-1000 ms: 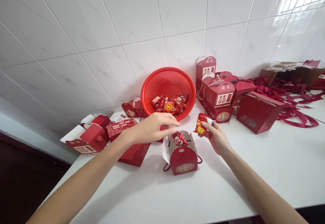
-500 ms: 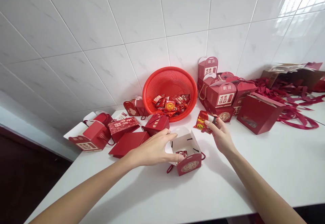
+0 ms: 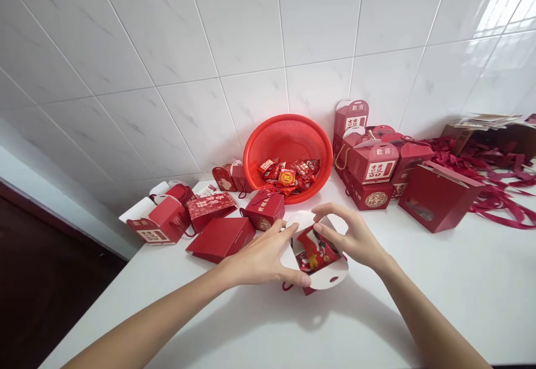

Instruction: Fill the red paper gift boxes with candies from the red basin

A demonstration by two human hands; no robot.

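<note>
already, in the head view, a snack packet (image 3: pixel 312 246) sits inside the unclosed gift box (image 3: pixel 333 273) on the bench (image 3: pixel 355 330); the left hand's (image 3: pixel 268 252) fingers clasp the box, the right hand's (image 3: pixel 355 235) grip i can't tell; wrapped candies (image 3: pixel 287 177) lie in the red colander (image 3: pixel 288 134).

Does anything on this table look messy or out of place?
Mainly the red ribbons at the far right: they lie in a loose tangle, trailing across the white table, untidy beside the stacked boxes. Small packets sit inside the red basket, none visibly spilled.
</note>
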